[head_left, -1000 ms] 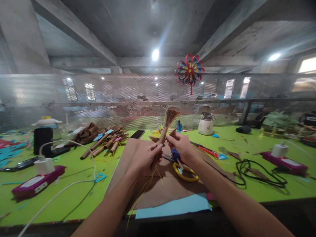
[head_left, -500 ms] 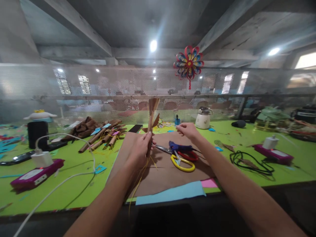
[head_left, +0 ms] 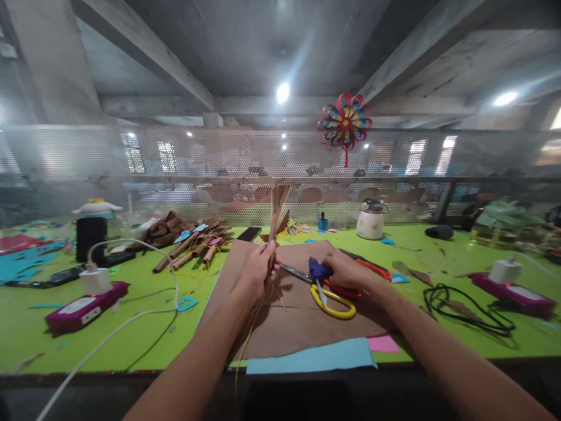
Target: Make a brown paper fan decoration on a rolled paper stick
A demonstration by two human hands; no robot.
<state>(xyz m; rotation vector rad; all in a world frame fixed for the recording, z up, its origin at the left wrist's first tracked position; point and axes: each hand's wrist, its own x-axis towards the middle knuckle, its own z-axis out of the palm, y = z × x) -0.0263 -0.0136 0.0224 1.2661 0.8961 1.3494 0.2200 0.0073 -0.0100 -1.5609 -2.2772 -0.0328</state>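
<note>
My left hand [head_left: 259, 264] is closed round a brown rolled-paper piece [head_left: 277, 213], upright with a flared, pleated top. Thin yellow strands [head_left: 252, 330] trail below that hand. Over the brown sheet, my right hand [head_left: 346, 272] has its fingers closed on the handle of a blue hot glue gun [head_left: 318, 269]. Partly beneath the gun lie scissors [head_left: 335, 307] with a yellow and a red handle loop, blades pointing at my left hand. My right hand and wrist hide part of the gun's handle and the red loop.
A brown sheet [head_left: 298, 327] covers the table before me, a light-blue strip [head_left: 311, 355] along its near edge. Rolled brown pieces [head_left: 197, 248] are heaped left. A red-edged tool [head_left: 368, 264], black cable [head_left: 464, 313], power strips [head_left: 85, 307] and a white kettle-like bottle [head_left: 370, 221] stand around.
My right hand has come down from above the sheet onto the glue gun's handle and closed on it. My left hand keeps its hold on the rolled paper. The view has shifted slightly left.
</note>
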